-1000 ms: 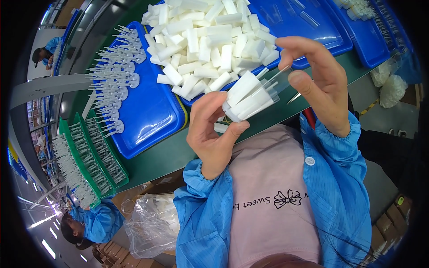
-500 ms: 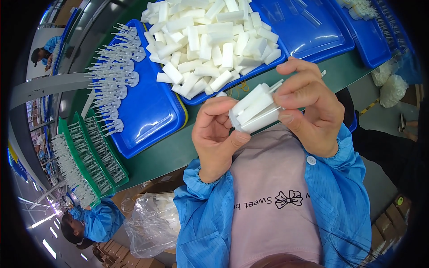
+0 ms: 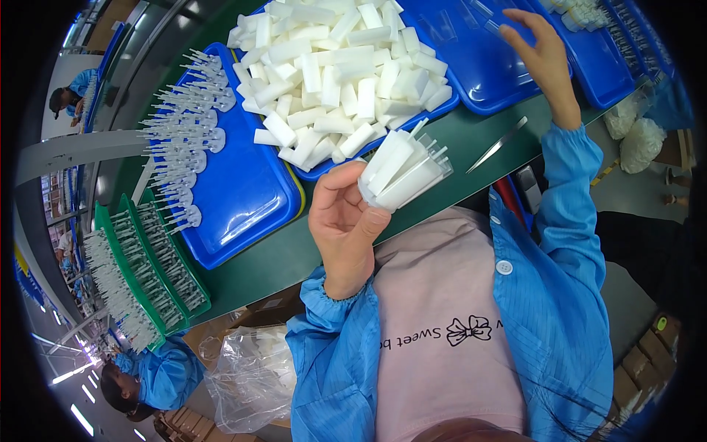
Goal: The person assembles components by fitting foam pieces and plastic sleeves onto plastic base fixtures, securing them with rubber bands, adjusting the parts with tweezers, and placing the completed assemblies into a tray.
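My left hand grips a clear plastic holder by its closed end, thumb below and fingers above. White foam-like blocks fill the holder, and thin clear prongs or tubes stick out at its far right end. My right hand is away from it, over the blue tray at the upper right. Its fingers are spread with nothing visible between them, close to a few clear plastic pieces. On the green table below that hand lies a pair of metal tweezers.
A heap of white foam-like blocks fills a tray at the back. Left of it, a blue tray carries rows of spiky clear parts. A green rack with thin parts stands at the left; a plastic bag sits below.
My right hand has let go of the holder and moved up and right to the blue tray, opening its fingers. My left hand keeps the holder. The tweezers show fully now.
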A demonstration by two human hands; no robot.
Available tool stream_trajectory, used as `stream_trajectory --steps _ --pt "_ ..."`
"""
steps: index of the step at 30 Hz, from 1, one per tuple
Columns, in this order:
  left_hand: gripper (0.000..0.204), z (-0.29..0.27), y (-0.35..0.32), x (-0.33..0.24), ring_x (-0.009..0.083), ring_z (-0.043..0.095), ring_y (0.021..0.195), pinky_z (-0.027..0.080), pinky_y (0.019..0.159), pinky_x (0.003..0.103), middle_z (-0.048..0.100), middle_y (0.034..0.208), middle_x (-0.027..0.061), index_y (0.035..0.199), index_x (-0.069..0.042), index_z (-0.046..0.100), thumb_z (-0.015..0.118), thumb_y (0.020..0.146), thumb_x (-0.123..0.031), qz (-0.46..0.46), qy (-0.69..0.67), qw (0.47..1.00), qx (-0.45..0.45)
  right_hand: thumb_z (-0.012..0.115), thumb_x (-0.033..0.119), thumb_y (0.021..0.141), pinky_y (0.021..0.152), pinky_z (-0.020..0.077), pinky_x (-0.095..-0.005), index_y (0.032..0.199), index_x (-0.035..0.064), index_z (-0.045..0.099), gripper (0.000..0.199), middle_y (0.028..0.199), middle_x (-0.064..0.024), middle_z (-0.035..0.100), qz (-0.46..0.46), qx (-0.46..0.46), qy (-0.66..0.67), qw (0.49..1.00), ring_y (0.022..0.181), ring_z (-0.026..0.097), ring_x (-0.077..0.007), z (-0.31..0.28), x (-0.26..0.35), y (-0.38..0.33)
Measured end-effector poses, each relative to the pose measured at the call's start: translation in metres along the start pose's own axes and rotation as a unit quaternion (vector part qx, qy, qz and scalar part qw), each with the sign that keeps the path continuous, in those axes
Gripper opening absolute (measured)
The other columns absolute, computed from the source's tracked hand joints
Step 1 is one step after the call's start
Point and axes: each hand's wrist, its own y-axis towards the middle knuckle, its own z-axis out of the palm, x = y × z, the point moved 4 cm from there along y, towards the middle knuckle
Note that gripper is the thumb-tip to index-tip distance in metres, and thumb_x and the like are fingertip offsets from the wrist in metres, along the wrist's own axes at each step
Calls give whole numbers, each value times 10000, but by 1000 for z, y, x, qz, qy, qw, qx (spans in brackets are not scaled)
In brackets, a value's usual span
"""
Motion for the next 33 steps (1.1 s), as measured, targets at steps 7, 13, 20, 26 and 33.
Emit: stream_trajectory --steps 7,13,20,26,33 --pt "679 6 0 -5 202 544 1075 461 924 316 495 1152 105 1341 16 386 710 744 9 9 51 999 -8 604 279 876 717 431 -269 1091 104 613 277 916 -45 601 48 -10 50 998 795 578 -154 10 5 -15" --pt "672 9 -1 -9 198 540 999 464 854 296 489 1117 118 1266 22 502 745 639 17 115 261 959 3 578 235 893 698 375 -239 1089 51 644 277 782 1 502 69 175 437 879 713 467 -109 -31 104 -39" --pt "619 16 -4 -14 205 520 929 439 778 304 520 1060 128 1176 7 590 772 585 -13 196 337 920 36 620 102 827 742 387 -232 1122 -7 572 318 897 -26 514 10 120 434 893 783 472 -95 -45 140 -50" --pt "587 21 -6 -20 214 522 931 442 796 311 511 1064 129 1160 8 602 767 597 -14 195 351 914 52 655 14 780 841 429 -262 1083 -17 553 321 925 -49 551 57 162 534 828 839 531 -115 -32 139 -57" --pt "535 30 -6 -28 207 524 917 502 734 291 476 1066 131 1150 7 617 736 628 12 223 403 883 94 690 -9 761 825 485 -309 1024 -39 577 287 991 -121 604 71 192 582 787 917 620 -194 -35 140 -61"
